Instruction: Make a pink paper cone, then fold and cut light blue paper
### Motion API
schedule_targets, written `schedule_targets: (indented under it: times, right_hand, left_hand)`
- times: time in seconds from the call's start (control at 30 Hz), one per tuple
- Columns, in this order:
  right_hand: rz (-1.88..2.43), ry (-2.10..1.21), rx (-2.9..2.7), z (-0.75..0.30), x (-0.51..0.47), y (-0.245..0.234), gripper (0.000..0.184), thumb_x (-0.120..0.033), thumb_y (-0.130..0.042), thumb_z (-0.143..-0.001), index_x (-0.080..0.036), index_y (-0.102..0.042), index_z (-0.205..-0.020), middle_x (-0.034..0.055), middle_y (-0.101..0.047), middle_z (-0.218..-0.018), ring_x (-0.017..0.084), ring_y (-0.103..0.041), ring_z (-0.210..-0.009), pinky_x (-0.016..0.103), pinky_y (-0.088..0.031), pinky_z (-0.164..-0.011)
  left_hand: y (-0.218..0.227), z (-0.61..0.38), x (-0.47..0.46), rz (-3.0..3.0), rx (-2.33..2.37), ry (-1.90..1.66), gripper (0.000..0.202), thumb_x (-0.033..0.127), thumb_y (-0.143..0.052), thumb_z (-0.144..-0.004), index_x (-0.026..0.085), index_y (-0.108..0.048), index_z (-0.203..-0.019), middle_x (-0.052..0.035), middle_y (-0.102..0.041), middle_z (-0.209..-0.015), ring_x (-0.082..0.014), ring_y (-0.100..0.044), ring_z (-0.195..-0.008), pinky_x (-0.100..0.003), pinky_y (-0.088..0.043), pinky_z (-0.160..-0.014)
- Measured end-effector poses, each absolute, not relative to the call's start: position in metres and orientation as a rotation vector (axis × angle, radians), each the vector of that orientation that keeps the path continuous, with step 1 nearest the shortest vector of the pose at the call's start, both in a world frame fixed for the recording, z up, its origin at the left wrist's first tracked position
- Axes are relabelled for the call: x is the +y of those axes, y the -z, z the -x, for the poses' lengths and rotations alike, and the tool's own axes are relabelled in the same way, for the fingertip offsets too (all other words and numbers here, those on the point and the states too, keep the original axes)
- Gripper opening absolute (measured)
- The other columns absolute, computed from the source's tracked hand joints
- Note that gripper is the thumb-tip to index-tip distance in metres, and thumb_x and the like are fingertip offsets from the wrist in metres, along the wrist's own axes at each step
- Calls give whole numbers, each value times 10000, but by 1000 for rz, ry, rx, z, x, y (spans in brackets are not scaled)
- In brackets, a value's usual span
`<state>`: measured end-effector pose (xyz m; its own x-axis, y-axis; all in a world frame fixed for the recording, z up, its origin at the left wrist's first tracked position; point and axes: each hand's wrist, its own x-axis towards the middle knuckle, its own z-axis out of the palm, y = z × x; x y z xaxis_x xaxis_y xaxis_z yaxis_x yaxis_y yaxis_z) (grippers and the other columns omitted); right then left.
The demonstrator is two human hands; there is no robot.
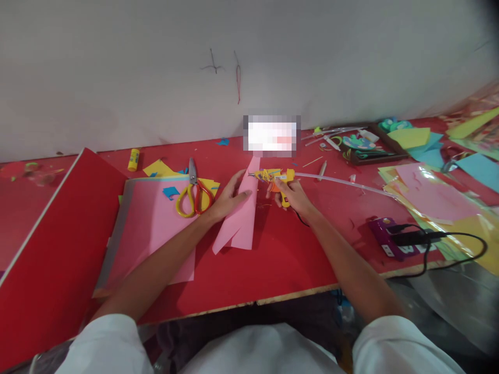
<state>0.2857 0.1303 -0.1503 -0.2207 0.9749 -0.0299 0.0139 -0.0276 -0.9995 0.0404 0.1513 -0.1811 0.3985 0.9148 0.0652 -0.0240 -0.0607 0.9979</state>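
Note:
My left hand (231, 198) grips a folded or rolled piece of pink paper (246, 218) from its left side, thumb across its front. In my right hand (291, 193) is a yellow hot glue gun (287, 177), its nozzle pointing left and reaching the pink paper's upper part. A long clear glue stick (339, 178) runs out of the gun's back to the right. Scissors (193, 192) with one yellow and one red handle lie left of my left hand, partly over a flat pink sheet (150, 223).
A red board (66, 244) stands at the left. A yellow glue stick tube (133, 159) is near the wall. At right are a dark tray (392, 148) of supplies, colored papers (436, 189) and a purple power box (384, 238) with a black plug and cord.

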Motion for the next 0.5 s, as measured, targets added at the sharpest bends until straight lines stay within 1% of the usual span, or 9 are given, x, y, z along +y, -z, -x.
schedule_targets:
  times: [0.17,0.27,0.4,0.5]
  right_hand:
    - [1122,-1367,-1379,-283,130,154,619,-793,-655,-879,-176,-700,-857,81,-781,-825,75,-514,-405,209,-401,-330]
    - [1129,-1340,-1380,-282,132,157,620,-799,-652,-879,-182,-703,-865,78,-779,-823,78,-522,-409,209,-404,-334]
    - [1124,-1312,-1356,-283,132,157,606,-789,-649,-890,-185,-699,-869,68,-767,-808,78,-518,-408,209,-397,-335]
    - [1106,-1272,-1329,-283,131,155,595,-776,-632,-914,-186,-699,-875,62,-758,-804,76,-516,-417,209,-404,-346]
  left_hand:
    - [179,-41,151,-1446,864,-953,803,461,-773,-911,279,-411,-1604,-132,-510,-1617,-342,-503,-1483,-522,-411,-1232]
    - [178,-42,150,-1434,867,-950,808,461,-777,-903,288,-406,-1599,-135,-542,-1578,-338,-537,-1442,-506,-452,-1188]
    - [177,-41,148,-1366,828,-944,816,444,-770,-917,325,-330,-1595,-118,-610,-1474,-292,-633,-1287,-449,-538,-1060]
    - [176,-40,148,-1367,822,-943,739,442,-768,-925,327,-349,-1523,-83,-670,-1316,-248,-674,-1126,-402,-568,-953]
